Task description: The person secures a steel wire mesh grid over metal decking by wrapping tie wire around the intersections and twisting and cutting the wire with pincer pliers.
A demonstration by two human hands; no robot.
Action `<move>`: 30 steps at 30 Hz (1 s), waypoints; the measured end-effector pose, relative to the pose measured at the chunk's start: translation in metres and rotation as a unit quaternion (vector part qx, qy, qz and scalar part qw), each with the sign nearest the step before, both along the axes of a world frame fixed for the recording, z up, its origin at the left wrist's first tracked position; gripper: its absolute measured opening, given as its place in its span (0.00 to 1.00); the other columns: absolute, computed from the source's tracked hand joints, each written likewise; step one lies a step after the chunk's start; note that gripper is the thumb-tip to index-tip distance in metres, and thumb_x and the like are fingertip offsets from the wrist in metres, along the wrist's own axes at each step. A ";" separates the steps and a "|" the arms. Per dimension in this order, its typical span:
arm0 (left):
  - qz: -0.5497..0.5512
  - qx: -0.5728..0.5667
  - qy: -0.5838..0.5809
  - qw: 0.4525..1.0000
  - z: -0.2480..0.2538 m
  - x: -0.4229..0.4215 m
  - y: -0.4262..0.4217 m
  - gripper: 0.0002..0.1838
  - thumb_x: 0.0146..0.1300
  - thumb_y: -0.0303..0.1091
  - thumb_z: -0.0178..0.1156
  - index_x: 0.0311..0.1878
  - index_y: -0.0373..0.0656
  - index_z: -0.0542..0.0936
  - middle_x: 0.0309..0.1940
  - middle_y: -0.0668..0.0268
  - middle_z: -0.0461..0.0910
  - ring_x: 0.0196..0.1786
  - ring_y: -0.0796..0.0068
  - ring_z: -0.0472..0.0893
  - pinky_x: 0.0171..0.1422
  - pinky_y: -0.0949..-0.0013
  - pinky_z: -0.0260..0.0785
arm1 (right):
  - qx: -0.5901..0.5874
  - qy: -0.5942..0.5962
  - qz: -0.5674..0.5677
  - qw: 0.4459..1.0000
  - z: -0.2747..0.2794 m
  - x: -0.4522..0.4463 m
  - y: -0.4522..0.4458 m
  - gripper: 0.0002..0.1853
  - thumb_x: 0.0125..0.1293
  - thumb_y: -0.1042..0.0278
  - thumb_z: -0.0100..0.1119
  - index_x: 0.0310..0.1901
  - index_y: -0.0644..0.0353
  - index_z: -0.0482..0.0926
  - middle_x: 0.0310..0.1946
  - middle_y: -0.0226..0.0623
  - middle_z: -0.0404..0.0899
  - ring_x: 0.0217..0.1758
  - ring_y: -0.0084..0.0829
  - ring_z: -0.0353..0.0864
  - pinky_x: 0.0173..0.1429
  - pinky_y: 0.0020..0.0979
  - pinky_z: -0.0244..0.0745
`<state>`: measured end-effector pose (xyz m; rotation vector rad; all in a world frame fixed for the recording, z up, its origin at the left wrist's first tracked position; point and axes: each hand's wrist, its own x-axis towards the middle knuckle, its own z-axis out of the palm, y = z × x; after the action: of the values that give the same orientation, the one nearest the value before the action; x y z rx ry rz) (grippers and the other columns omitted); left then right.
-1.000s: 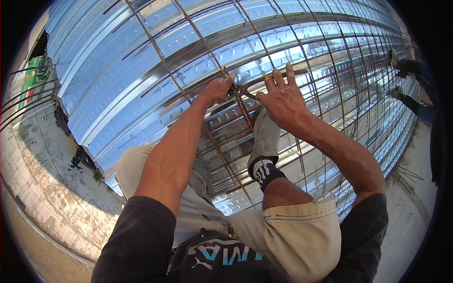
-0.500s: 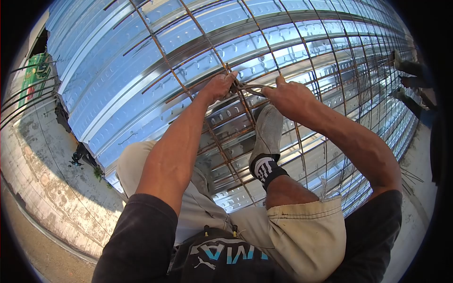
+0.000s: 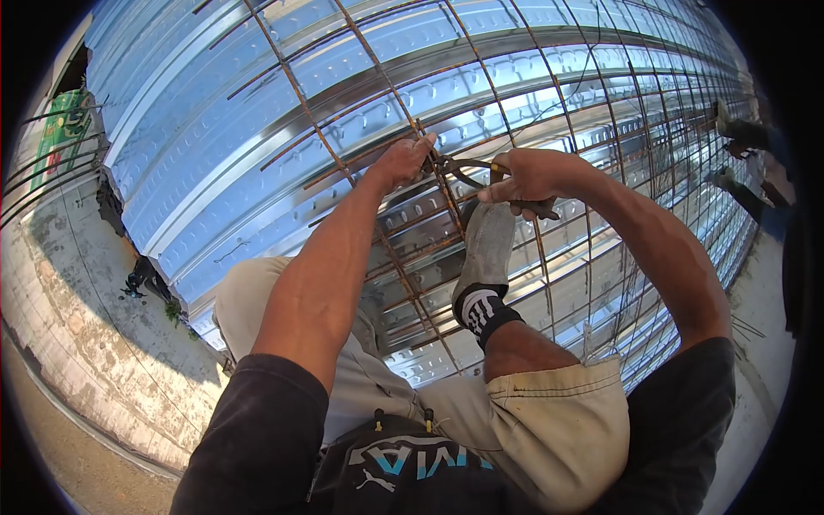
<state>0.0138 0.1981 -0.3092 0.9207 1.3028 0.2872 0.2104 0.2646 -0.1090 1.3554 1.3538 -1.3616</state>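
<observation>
My left hand [image 3: 403, 163] is closed around a rusty rebar [image 3: 447, 199] near a crossing of the bars. Whether it also pinches a tie wire is hidden. In my right hand [image 3: 542, 178] are dark pincers [image 3: 464, 162], their handles spread apart and their jaws at the rebar crossing just right of my left fingers. The handle ends stick out below my right fingers. Under the crossing, my grey shoe [image 3: 487, 245] rests on the mesh.
Rebar mesh [image 3: 614, 129] stretches right over shiny ribbed metal decking [image 3: 206, 154]. At the left lies a concrete ledge [image 3: 94, 283] beyond the decking's edge, with bar ends [image 3: 60, 172] jutting out and a green banner [image 3: 62, 142]. Another person's legs [image 3: 742, 197] stand at far right.
My right hand has turned and shifted slightly right and down, and the pincers' handles have spread wider. My left hand has stayed at the rebar crossing.
</observation>
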 end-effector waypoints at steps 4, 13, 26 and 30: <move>0.029 -0.019 -0.020 0.999 -0.006 0.002 -0.002 0.36 0.70 0.73 0.45 0.31 0.44 0.74 0.21 0.73 0.66 0.23 0.79 0.65 0.26 0.68 0.56 | -0.108 0.057 -0.153 0.981 -0.020 0.023 -0.004 0.29 0.58 0.52 0.76 0.49 0.68 0.76 0.25 0.30 0.78 0.22 0.18 0.80 0.21 0.19 0.74; 0.002 0.003 -0.014 1.000 -0.007 0.001 0.000 0.37 0.71 0.72 0.45 0.31 0.42 0.77 0.22 0.72 0.68 0.24 0.78 0.66 0.27 0.68 0.57 | 0.070 0.004 0.143 0.987 0.015 -0.009 0.016 0.32 0.77 0.41 0.46 0.34 0.68 0.81 0.23 0.43 0.80 0.23 0.34 0.81 0.26 0.36 0.75; -0.002 -0.010 -0.021 1.000 -0.014 -0.001 0.000 0.39 0.68 0.74 0.48 0.39 0.40 0.80 0.25 0.71 0.68 0.27 0.77 0.67 0.30 0.67 0.60 | -0.013 -0.039 0.090 0.995 -0.015 0.012 0.004 0.25 0.64 0.48 0.69 0.36 0.69 0.78 0.19 0.37 0.80 0.19 0.28 0.83 0.21 0.27 0.76; -0.001 -0.030 -0.029 0.999 -0.015 -0.002 0.000 0.41 0.66 0.75 0.49 0.41 0.38 0.81 0.26 0.70 0.69 0.29 0.75 0.68 0.33 0.66 0.62 | -0.059 0.006 -0.037 0.998 -0.022 0.026 -0.008 0.32 0.57 0.49 0.74 0.46 0.74 0.76 0.20 0.38 0.81 0.19 0.29 0.83 0.21 0.26 0.76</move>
<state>0.0121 0.1986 -0.3239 0.8570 1.2507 0.2688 0.2368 0.2564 -0.1313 1.3309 1.2209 -1.4783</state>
